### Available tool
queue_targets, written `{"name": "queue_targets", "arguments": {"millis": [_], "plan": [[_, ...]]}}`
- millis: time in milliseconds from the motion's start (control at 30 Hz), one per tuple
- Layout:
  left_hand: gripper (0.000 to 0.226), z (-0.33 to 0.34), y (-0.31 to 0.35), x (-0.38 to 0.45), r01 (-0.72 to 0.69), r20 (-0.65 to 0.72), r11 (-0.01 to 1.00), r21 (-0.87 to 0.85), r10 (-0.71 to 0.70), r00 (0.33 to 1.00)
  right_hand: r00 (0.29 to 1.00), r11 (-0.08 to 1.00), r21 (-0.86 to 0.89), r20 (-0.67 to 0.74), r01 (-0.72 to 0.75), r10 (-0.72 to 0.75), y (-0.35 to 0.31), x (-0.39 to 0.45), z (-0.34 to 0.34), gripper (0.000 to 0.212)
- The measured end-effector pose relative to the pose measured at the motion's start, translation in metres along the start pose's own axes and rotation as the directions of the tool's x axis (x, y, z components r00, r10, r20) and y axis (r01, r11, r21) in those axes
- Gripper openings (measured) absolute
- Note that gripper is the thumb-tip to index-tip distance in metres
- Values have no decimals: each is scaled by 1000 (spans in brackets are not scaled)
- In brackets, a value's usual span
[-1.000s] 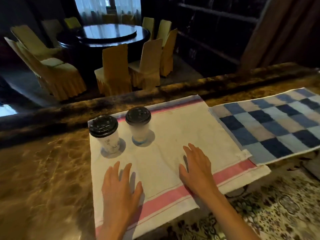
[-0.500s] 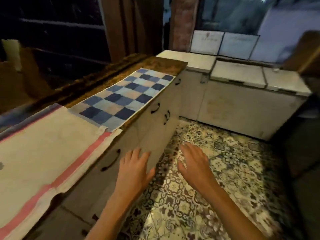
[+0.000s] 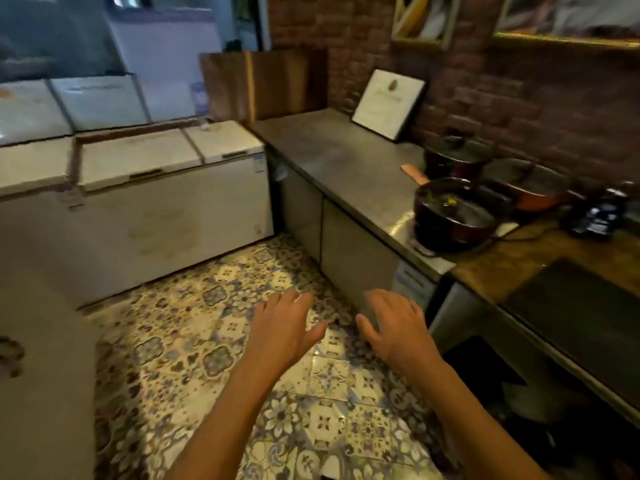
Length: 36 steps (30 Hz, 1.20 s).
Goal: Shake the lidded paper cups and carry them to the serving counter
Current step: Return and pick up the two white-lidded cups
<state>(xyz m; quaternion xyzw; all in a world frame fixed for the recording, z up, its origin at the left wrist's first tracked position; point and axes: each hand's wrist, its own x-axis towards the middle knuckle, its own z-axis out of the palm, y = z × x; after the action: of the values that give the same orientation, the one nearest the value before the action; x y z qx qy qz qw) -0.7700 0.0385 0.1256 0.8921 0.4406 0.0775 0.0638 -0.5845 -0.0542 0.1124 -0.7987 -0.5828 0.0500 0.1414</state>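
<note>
Over the patterned tile floor (image 3: 194,344), at the frame's six o'clock, both bare forearms reach forward with the hands held palm-down and side by side, apart from each other. The left hand (image 3: 282,329) has its fingers loosely spread and nearly straight, thumb angled toward three o'clock; it holds nothing and touches nothing. The right hand (image 3: 394,329) mirrors it, fingers relaxed and slightly fanned, thumb toward nine o'clock, likewise empty and in the air. No lidded cups show anywhere in this view, so their place relative to the hands cannot be told. At ten o'clock stands a white chest freezer (image 3: 162,199) with flat, boxy lids. From twelve to three o'clock runs a dull grey metal counter (image 3: 339,157), smooth and faintly shiny, with plain cabinet fronts below. On it at two o'clock sit round dark pots (image 3: 457,213), one with a lid, and a framed sheet (image 3: 389,103) leans against a rough red brick wall (image 3: 519,95). Floor tiles are glossy, with blue and cream floral figures.
</note>
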Motion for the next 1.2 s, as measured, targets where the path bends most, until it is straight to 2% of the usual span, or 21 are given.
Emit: {"name": "queue_targets", "arguments": {"millis": [100, 233, 500, 667, 833, 967, 1067, 1200], "plan": [[57, 17, 57, 51, -172, 41, 985, -19, 172, 984, 987, 986, -31, -31, -161, 160, 61, -7, -21, 42], [55, 42, 127, 107, -367, 104, 929, -50, 370, 923, 942, 942, -50, -65, -332, 329, 130, -18, -45, 39], [48, 82, 256, 180, -600, 179, 780, -179, 626, 759, 776, 778, -44, -118, -627, 619, 230, -38, -84, 47], [39, 99, 331, 192, -658, 192, 697, -284, 714, 673, 665, 668, -25, -132, -744, 735, 280, -65, -95, 50], [39, 123, 401, 190, -766, 184, 579, -278, 815, 549, 526, 532, 10, -134, -847, 840, 330, -109, -100, 53], [40, 140, 462, 180, -798, 219, 534, -280, 844, 489, 445, 457, 65, -135, -887, 885, 375, -149, -102, 56], [43, 155, 516, 173, -806, 235, 526, -273, 848, 474, 409, 422, 85, -133, -903, 903, 418, -176, -106, 56], [44, 183, 589, 161, -815, 277, 543, -202, 830, 484, 396, 409, 112, -117, -906, 911, 488, -210, -109, 56]]}}
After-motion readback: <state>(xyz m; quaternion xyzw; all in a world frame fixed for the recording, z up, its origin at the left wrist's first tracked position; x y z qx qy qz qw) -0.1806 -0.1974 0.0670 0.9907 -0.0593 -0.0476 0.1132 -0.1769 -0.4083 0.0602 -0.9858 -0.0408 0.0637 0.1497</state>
